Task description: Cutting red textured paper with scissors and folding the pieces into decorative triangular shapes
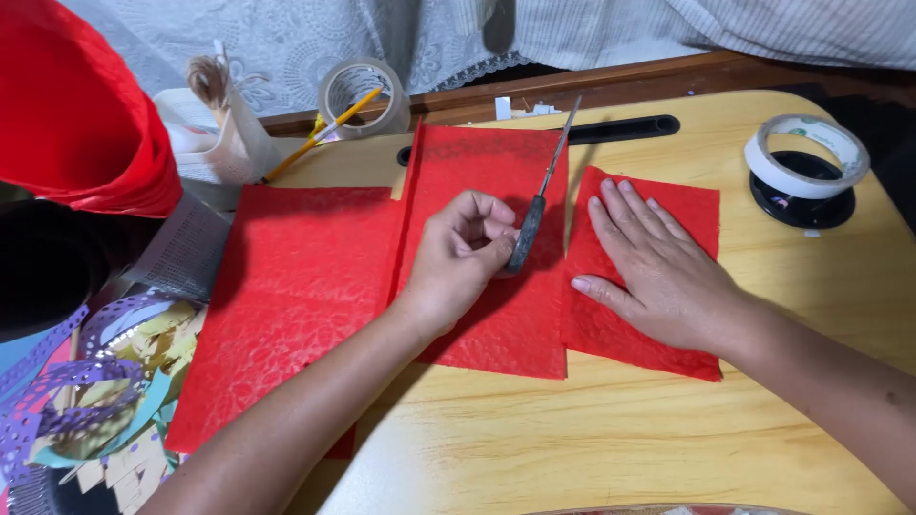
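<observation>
My left hand [458, 262] is closed around the dark handle of a pair of scissors [544, 195], whose thin blades point away along the gap between two pieces of red textured paper. The large red sheet [315, 286] lies under and left of that hand. My right hand [658, 267] rests flat, fingers spread, on the smaller red piece [697, 210] to the right of the blades.
A white tape roll [811, 157] sits on a black base at the right of the yellow wooden table [611, 429]. A clear tape roll [363, 95] and yellow pencil [320, 138] lie at the back. A red paper roll [76, 114] and purple punched strips [67, 372] crowd the left.
</observation>
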